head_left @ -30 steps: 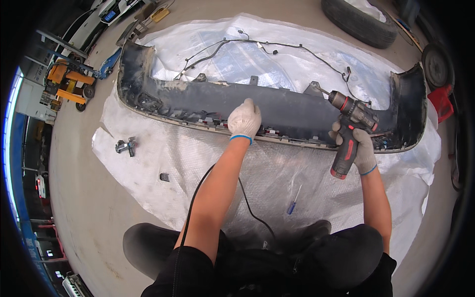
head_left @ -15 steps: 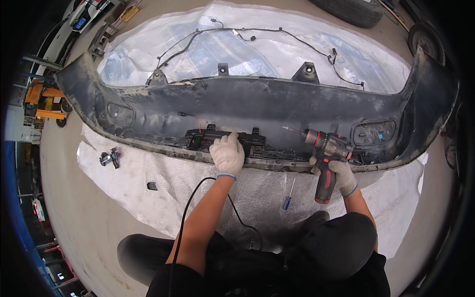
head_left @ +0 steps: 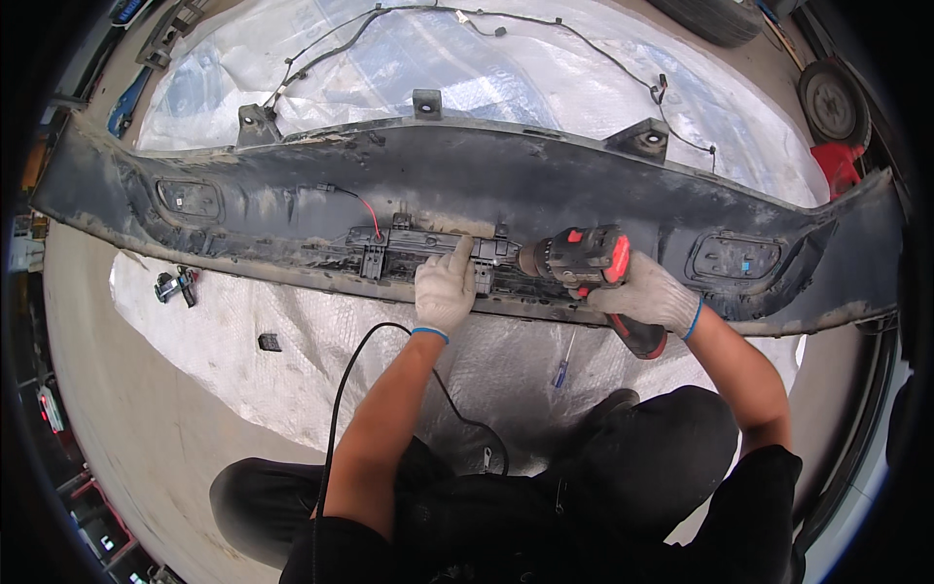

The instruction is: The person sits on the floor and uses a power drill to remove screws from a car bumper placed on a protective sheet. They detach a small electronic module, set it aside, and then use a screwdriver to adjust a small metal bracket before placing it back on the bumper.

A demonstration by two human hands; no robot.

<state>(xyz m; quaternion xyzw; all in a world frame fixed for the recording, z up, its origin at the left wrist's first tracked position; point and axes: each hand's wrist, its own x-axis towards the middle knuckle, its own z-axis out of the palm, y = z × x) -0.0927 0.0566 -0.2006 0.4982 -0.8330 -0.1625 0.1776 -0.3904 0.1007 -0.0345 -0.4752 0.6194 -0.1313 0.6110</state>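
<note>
My gloved left hand point(head_left: 443, 292) has its fingers bent over a black plastic module point(head_left: 413, 243) with a red wire, set in the inner side of a dirty black bumper point(head_left: 297, 165). My gloved right hand point(head_left: 652, 297) grips a black-and-red cordless drill point(head_left: 574, 253), held sideways with its front end at the module, just right of my left fingers; the bit's exact contact is unclear. A blue-handled screwdriver point(head_left: 560, 372) lies below on the white sheet point(head_left: 214, 341), and a black cable point(head_left: 342, 375) runs past my left forearm.
A wiring harness point(head_left: 584, 44) is on the sheet behind the bumper. A tyre point(head_left: 715, 19), a wheel point(head_left: 832, 102) and a red object point(head_left: 837, 170) are at upper right. A small black device point(head_left: 177, 285) and a small dark piece point(head_left: 269, 343) lie at left.
The drill has swung from upright to sideways and moved left onto the module. My left hand stays on the module. The view has shifted, so the bumper appears higher.
</note>
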